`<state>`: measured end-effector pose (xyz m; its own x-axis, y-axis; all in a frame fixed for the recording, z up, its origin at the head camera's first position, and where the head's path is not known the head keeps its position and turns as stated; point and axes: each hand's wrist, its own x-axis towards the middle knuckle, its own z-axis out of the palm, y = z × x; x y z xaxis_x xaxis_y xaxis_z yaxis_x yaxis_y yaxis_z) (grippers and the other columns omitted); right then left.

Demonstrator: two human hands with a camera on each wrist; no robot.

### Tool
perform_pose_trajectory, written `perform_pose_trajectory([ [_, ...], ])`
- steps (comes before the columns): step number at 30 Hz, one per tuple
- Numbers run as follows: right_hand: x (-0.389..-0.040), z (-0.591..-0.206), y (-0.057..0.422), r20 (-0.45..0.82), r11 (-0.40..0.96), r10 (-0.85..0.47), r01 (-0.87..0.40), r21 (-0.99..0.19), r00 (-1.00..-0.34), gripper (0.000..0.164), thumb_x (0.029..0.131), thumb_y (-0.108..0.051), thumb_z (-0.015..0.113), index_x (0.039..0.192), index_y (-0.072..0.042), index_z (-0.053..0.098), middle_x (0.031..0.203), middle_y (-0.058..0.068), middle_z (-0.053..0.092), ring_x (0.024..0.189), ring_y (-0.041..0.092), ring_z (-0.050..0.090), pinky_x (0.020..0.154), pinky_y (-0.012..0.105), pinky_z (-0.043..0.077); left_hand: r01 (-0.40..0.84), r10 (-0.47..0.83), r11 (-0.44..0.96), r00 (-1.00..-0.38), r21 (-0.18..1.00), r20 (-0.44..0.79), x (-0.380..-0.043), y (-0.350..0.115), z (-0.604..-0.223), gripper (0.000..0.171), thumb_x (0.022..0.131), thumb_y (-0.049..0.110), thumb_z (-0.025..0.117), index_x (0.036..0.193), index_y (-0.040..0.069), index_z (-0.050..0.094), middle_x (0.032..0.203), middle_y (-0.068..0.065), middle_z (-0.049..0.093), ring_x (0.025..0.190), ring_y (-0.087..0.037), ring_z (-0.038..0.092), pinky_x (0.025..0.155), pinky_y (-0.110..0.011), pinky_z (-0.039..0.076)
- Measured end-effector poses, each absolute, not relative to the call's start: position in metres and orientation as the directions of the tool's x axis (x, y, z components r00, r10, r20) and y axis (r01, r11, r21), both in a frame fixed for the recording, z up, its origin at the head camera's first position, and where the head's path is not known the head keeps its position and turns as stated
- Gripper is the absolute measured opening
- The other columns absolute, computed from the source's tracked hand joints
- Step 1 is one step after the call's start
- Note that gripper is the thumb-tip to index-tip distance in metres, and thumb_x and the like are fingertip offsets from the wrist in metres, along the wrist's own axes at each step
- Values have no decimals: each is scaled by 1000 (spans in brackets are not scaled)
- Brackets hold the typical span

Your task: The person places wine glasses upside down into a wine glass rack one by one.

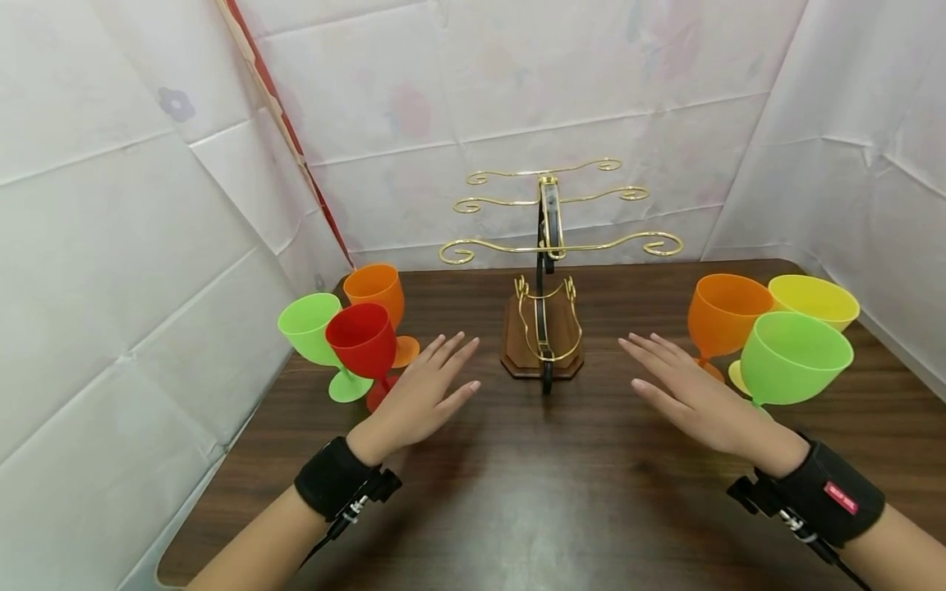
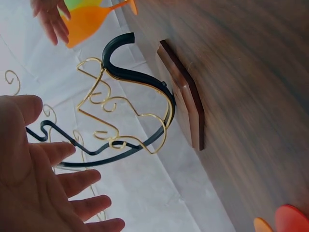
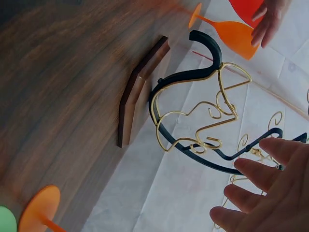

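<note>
My left hand [image 1: 415, 402] hovers palm down with its fingers straight, close to a red goblet [image 1: 362, 338]. Beside that goblet stand a green one [image 1: 310, 327] and an orange one [image 1: 375, 289]. My right hand [image 1: 702, 402], also with straight fingers, holds nothing; near it are an orange goblet [image 1: 727, 316], a yellow goblet [image 1: 816, 300] and a green goblet [image 1: 796, 359]. Between the hands stands a rack of black and gold metal [image 1: 541, 312] on a wooden base [image 1: 517, 349]. Both wrist views show the rack past spread fingers, touched by neither hand.
The dark wooden table [image 1: 517, 509] has a white patterned sheet [image 1: 414, 98] hanging behind and at both sides. Gold curled arms [image 1: 502, 246] reach out left and right from the rack's top. Each wrist wears a black band [image 1: 336, 478] with a small camera and cable.
</note>
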<state>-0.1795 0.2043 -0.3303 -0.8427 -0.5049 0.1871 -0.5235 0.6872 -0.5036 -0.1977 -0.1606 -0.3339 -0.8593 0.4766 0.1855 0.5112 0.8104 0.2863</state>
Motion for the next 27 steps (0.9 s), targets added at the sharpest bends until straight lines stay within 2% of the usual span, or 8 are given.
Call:
perform_pose_trajectory([
  [4, -180, -334, 206, 192, 674, -499, -518, -527, -845, 54, 101, -32, 42, 150, -16, 25, 154, 16, 22, 141, 42, 10, 105, 68, 13, 518, 469, 796, -855, 314, 222, -192, -167, -338, 62, 95, 39, 52, 149, 18, 30, 151, -11, 31, 139, -36, 25, 108, -55, 27],
  [7, -181, -335, 206, 198, 661, -502, -521, -540, -842, 54, 102, -30, 42, 150, -15, 24, 154, 17, 22, 141, 42, 9, 105, 68, 13, 567, 466, 758, -817, 322, 340, -191, -170, -342, 62, 93, 35, 58, 147, 17, 34, 148, -8, 38, 137, -31, 32, 106, -53, 33],
  [9, -182, -335, 205, 199, 658, -504, -523, -541, -841, 53, 102, -30, 41, 150, -16, 24, 154, 17, 21, 141, 42, 9, 105, 68, 13, 630, 453, 712, -749, 310, 483, -191, -173, -343, 62, 90, 30, 63, 144, 14, 37, 144, -9, 43, 133, -28, 37, 106, -49, 36],
  [13, -181, -335, 205, 195, 658, -503, -519, -545, -842, 53, 102, -30, 41, 150, -17, 23, 154, 17, 20, 141, 42, 9, 105, 68, 13, 721, 304, 645, -547, 254, 780, -192, -184, -345, 62, 83, 20, 69, 137, 2, 43, 137, -17, 47, 127, -32, 42, 105, -47, 36],
  [16, -180, -334, 206, 193, 658, -498, -513, -551, -845, 53, 102, -30, 41, 151, -17, 23, 154, 17, 20, 141, 42, 9, 105, 68, 13, 693, 118, 655, -487, 300, 865, -190, -197, -346, 65, 79, 16, 70, 135, -2, 41, 136, -20, 45, 125, -32, 40, 102, -45, 39],
  [21, -181, -335, 207, 199, 651, -497, -514, -559, -845, 54, 102, -29, 41, 151, -16, 22, 154, 17, 20, 141, 42, 8, 104, 70, 12, 568, -180, 627, -560, 533, 809, -183, -218, -353, 72, 77, 6, 72, 138, 1, 34, 139, -17, 37, 125, -28, 34, 95, -38, 38],
  [23, -181, -335, 207, 199, 645, -499, -514, -566, -844, 54, 102, -29, 40, 151, -16, 22, 154, 17, 20, 141, 43, 8, 104, 70, 11, 537, -270, 553, -608, 637, 747, -179, -223, -357, 74, 77, 3, 72, 139, 3, 31, 139, -14, 34, 124, -27, 33, 95, -35, 36],
  [27, -182, -337, 206, 201, 632, -496, -510, -584, -845, 53, 102, -28, 40, 151, -16, 22, 154, 17, 19, 141, 43, 7, 104, 70, 12, 429, -380, 396, -728, 811, 571, -175, -228, -363, 76, 81, 8, 72, 142, 10, 26, 137, -6, 31, 121, -24, 33, 99, -28, 34],
])
